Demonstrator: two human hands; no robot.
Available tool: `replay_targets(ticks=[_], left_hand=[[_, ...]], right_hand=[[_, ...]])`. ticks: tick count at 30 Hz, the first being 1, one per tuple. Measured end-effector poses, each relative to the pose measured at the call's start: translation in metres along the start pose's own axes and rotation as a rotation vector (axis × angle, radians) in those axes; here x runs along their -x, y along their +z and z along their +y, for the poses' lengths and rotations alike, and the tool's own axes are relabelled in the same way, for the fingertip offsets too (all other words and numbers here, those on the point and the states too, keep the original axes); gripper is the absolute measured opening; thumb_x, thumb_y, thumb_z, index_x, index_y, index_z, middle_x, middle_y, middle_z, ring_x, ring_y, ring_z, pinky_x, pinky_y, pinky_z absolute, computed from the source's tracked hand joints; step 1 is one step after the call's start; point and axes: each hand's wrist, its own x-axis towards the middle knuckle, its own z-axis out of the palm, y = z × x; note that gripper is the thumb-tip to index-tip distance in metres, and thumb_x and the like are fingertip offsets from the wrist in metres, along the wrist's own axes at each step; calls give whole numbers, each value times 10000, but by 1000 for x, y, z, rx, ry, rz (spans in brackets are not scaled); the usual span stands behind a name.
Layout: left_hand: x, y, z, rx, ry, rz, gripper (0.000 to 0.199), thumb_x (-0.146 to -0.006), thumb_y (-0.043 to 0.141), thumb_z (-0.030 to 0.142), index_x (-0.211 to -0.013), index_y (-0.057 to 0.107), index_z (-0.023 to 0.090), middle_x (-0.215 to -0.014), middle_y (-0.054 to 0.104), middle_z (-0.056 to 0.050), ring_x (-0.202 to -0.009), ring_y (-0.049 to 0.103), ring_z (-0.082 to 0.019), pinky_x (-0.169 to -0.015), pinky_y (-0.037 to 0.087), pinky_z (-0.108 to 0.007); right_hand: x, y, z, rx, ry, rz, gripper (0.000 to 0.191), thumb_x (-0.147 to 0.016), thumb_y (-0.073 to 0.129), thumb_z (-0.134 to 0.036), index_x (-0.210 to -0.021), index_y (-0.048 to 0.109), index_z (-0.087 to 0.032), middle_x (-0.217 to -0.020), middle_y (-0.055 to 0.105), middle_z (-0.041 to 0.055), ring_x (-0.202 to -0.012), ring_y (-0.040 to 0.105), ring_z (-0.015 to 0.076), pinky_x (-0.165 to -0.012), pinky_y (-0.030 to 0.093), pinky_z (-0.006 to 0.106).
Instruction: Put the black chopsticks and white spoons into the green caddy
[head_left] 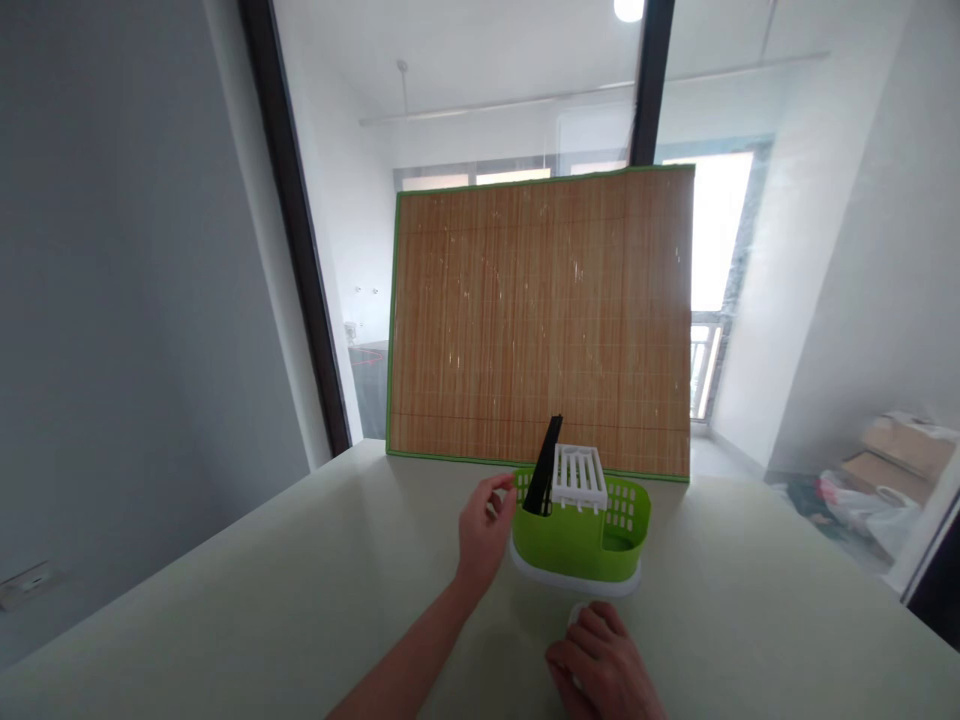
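Observation:
A green plastic caddy basket with slotted walls and a white base stands on the table. In it a long black object leans upright, its kind not clear. Over its middle sits a white slatted rack with small hooks along the front. At the basket's left end is my left hand, its thumb and fingers curled together against the rim. My right hand is low in front of the basket, fingers bent over a small white piece. Most of that piece is hidden beneath the fingers.
The pale table spreads around the basket. Close behind it a bamboo mat board with green edging stands upright. Beyond are glass panels with dark frames. Cardboard boxes and plastic bags lie at the far right.

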Motion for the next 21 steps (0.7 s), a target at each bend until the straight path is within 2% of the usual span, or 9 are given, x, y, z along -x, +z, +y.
replay_targets(ticks=[3,7,10,13,18,21], left_hand=[[43,-2,-4,38,-88,-68,228,-851,494,358,-970,606,199,-844,637,-9,-632,515,-106,-525,394,-192],[76,8,-10,19,-133,-312,197,-835,504,301,-953,624,197,-809,639,2,-620,519,-101,-561,400,-194],[89,17,-12,-43,-102,-503,214,-789,557,278,-975,643,216,-807,646,15,-607,518,-99,-581,401,-198],[99,20,-9,-162,-50,-629,186,-771,570,290,-917,666,226,-779,651,23,-612,524,-106,-578,385,-197],[111,22,-7,-321,64,-761,166,-747,582,333,-835,674,226,-737,665,32,-625,557,-114,-587,365,-194],[117,24,-11,-386,77,-812,169,-756,559,333,-790,680,221,-713,675,24,-614,572,-125,-559,348,-198]], right_hand=[[-3,-11,-2,-17,28,-44,158,-806,476,-90,-818,587,-203,-619,565,8,-628,485,173,-672,335,322],[-4,-24,1,-15,65,-39,216,-834,478,-85,-997,573,-191,-697,583,25,-666,512,184,-681,364,334],[-1,-29,7,-4,87,-32,257,-848,478,-99,-1076,549,-196,-725,584,27,-679,529,189,-685,380,341],[3,-30,12,-3,118,-23,265,-862,472,-119,-1105,538,-202,-727,584,23,-689,543,196,-689,388,352],[7,-28,14,-9,159,-27,253,-868,474,-126,-1098,537,-210,-768,606,26,-703,553,199,-699,392,366],[8,-26,14,-8,159,-50,220,-864,479,-125,-1054,547,-210,-772,610,25,-705,552,197,-702,392,368]])
